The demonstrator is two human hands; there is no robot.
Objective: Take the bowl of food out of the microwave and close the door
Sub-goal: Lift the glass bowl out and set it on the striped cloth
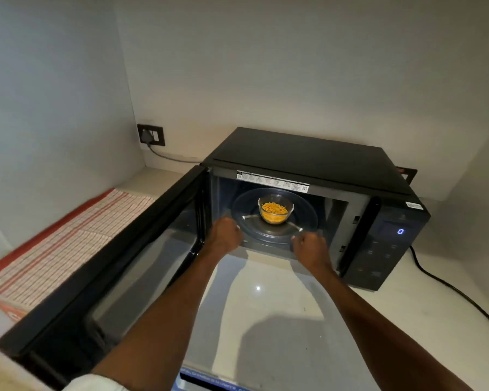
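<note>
While the door is standing open at 9 o'clock, the bowl is sitting inside the microwave; both hands are reaching in, fingers curled, holding nothing.

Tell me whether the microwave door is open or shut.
Open. The door is swung wide to the left, exposing the cavity where the bowl of food sits on the turntable.

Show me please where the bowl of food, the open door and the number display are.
bowl of food (275,212), head view, on the yellow food inside the glass.
open door (119,266), head view, on its inner window.
number display (400,231), head view, on the lit digit.
</note>
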